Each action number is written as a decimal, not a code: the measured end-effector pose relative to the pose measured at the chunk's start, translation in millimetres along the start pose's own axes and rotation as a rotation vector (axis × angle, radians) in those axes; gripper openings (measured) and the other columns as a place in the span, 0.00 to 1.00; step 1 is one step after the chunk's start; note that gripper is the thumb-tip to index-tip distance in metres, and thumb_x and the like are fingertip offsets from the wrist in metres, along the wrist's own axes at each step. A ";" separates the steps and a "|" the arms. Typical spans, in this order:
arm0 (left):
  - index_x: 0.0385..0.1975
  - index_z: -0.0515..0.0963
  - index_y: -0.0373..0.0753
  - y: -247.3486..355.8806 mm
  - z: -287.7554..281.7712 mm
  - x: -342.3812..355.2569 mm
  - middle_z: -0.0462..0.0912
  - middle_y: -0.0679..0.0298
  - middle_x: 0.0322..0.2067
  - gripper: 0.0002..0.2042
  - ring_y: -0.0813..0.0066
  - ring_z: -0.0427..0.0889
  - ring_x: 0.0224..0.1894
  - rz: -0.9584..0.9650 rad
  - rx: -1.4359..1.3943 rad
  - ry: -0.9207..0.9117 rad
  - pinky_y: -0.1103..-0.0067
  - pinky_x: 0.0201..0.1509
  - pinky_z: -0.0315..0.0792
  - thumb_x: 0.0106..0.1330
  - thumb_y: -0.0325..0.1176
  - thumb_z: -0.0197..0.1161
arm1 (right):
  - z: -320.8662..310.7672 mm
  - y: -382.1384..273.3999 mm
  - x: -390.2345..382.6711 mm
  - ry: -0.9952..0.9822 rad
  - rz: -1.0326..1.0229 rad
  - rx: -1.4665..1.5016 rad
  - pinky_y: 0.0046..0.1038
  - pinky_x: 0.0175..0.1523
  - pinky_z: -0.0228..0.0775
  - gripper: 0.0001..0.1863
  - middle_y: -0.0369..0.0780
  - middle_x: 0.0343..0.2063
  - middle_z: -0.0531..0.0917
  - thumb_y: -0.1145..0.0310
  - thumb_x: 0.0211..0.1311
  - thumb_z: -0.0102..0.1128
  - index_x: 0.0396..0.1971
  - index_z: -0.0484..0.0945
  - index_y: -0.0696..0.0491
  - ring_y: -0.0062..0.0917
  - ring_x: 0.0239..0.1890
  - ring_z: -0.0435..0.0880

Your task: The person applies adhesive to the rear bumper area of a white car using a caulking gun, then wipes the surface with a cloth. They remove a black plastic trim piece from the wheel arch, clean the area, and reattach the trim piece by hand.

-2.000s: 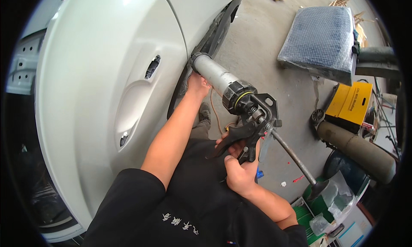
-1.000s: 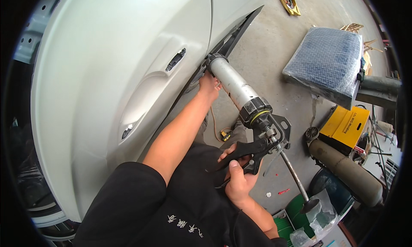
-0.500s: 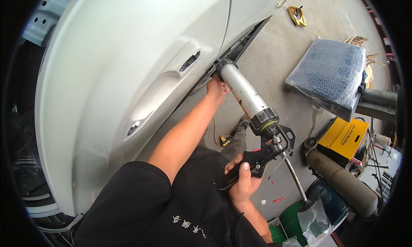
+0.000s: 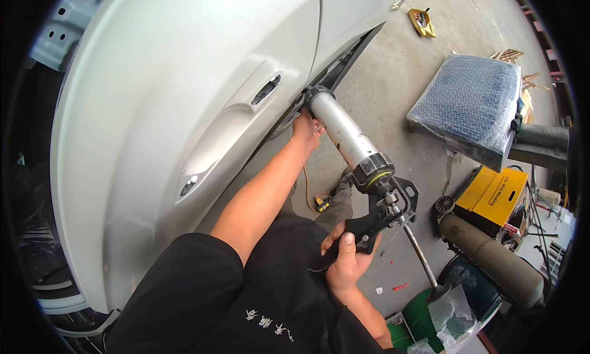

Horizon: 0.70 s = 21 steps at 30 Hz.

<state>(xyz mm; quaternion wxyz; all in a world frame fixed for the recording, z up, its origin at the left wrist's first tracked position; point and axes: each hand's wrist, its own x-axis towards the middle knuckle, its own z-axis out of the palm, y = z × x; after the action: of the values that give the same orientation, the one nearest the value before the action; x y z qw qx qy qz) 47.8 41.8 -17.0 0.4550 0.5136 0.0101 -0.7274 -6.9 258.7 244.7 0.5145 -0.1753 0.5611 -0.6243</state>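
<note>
A caulking gun (image 4: 345, 131) with a silver barrel and black end caps slants across the middle, its front end close against the lower edge of a white car door (image 4: 184, 77). My right hand (image 4: 345, 262) is closed around its black handle and trigger. From the rear end the metal plunger rod (image 4: 420, 255) sticks out toward the lower right. My left hand (image 4: 308, 131) is by the front of the barrel, its fingers partly hidden behind it. I cannot make out whether they grip the barrel or a thing behind it. The gun's tip is hidden from view.
Right of the car, a wrapped patterned block (image 4: 470, 102) rests on a stand. Below it are a yellow machine (image 4: 493, 197), a gas cylinder (image 4: 491, 255) and a green bin (image 4: 424, 311). A yellow tool tray (image 4: 421, 23) lies on the concrete floor, and a yellow-black item (image 4: 322, 201) by my feet.
The caulking gun and both hands have shifted slightly to the left in the picture, along with the car door. My right hand keeps its hold on the handle.
</note>
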 end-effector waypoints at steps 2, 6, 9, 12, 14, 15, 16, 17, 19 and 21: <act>0.37 0.73 0.48 -0.6 -0.3 1.1 0.74 0.72 0.32 0.14 0.79 0.70 0.35 0.009 -0.013 -0.010 0.75 0.37 0.65 0.70 0.50 0.48 | 1.0 0.3 -2.3 -0.007 -0.021 -0.047 0.25 0.24 0.70 0.20 0.43 0.29 0.72 0.67 0.66 0.57 0.49 0.58 0.53 0.25 0.23 0.74; 0.40 0.73 0.48 -4.8 -7.2 11.0 0.74 0.71 0.33 0.15 0.79 0.71 0.35 0.020 -0.020 -0.044 0.74 0.37 0.65 0.71 0.51 0.49 | -0.8 4.3 -5.5 -0.072 -0.041 -0.030 0.32 0.40 0.76 0.24 0.47 0.40 0.75 0.72 0.64 0.56 0.55 0.55 0.56 0.31 0.36 0.79; 0.39 0.73 0.47 -5.4 -3.9 8.4 0.74 0.71 0.33 0.15 0.79 0.71 0.35 0.021 -0.007 -0.052 0.74 0.37 0.65 0.71 0.51 0.49 | -0.5 5.5 -2.4 -0.159 -0.081 -0.004 0.40 0.61 0.68 0.31 0.53 0.55 0.70 0.78 0.62 0.52 0.63 0.49 0.58 0.38 0.55 0.76; 0.37 0.73 0.47 -6.6 -5.6 12.7 0.75 0.71 0.32 0.14 0.79 0.71 0.34 0.015 -0.028 -0.018 0.74 0.37 0.66 0.70 0.50 0.49 | 1.6 0.1 -1.6 -0.168 -0.100 -0.024 0.39 0.60 0.70 0.31 0.53 0.55 0.70 0.78 0.60 0.52 0.61 0.51 0.59 0.38 0.55 0.76; 0.34 0.73 0.46 -2.4 -0.3 4.3 0.75 0.72 0.30 0.12 0.79 0.71 0.33 -0.013 -0.030 0.027 0.74 0.36 0.66 0.69 0.48 0.50 | 3.6 0.4 -1.1 -0.126 -0.111 -0.034 0.44 0.59 0.71 0.33 0.55 0.54 0.70 0.75 0.59 0.56 0.62 0.52 0.60 0.40 0.53 0.77; 0.33 0.73 0.46 -1.8 2.4 -1.1 0.74 0.72 0.29 0.12 0.79 0.71 0.32 -0.032 -0.022 0.061 0.74 0.36 0.66 0.69 0.47 0.50 | 4.6 0.7 -0.7 -0.105 -0.117 -0.039 0.46 0.59 0.72 0.34 0.56 0.54 0.71 0.73 0.59 0.58 0.62 0.52 0.60 0.42 0.52 0.77; 0.32 0.73 0.46 0.8 6.6 -8.8 0.74 0.72 0.28 0.11 0.79 0.71 0.31 -0.051 -0.015 0.096 0.74 0.36 0.66 0.68 0.46 0.51 | 4.7 -0.2 0.3 -0.101 -0.117 -0.040 0.47 0.59 0.71 0.34 0.56 0.54 0.71 0.73 0.58 0.58 0.62 0.52 0.60 0.42 0.53 0.77; 0.32 0.73 0.46 2.2 8.5 -13.2 0.74 0.72 0.27 0.10 0.80 0.72 0.31 -0.058 -0.018 0.119 0.74 0.36 0.66 0.67 0.45 0.51 | 4.8 -1.1 1.6 -0.097 -0.117 -0.041 0.47 0.60 0.71 0.35 0.56 0.54 0.70 0.73 0.58 0.58 0.62 0.52 0.60 0.43 0.53 0.77; 0.31 0.73 0.46 2.5 10.7 -17.9 0.74 0.72 0.26 0.09 0.80 0.72 0.30 -0.074 -0.027 0.163 0.75 0.36 0.66 0.66 0.43 0.52 | 5.3 -1.5 2.4 -0.090 -0.115 -0.034 0.48 0.60 0.71 0.35 0.57 0.54 0.70 0.74 0.57 0.57 0.63 0.51 0.60 0.44 0.54 0.77; 0.30 0.73 0.46 3.1 8.1 -13.4 0.74 0.72 0.26 0.09 0.80 0.72 0.30 -0.075 -0.034 0.157 0.75 0.35 0.67 0.66 0.43 0.52 | 5.7 -1.8 2.2 -0.084 -0.110 -0.016 0.48 0.60 0.71 0.36 0.58 0.54 0.70 0.74 0.56 0.57 0.64 0.51 0.60 0.45 0.54 0.77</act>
<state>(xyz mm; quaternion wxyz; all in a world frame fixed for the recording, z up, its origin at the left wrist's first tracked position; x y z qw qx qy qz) 44.6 44.8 -1.6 0.4340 0.5605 0.0769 -0.7011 -4.0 253.7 247.3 0.5011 -0.2357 0.5335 -0.6392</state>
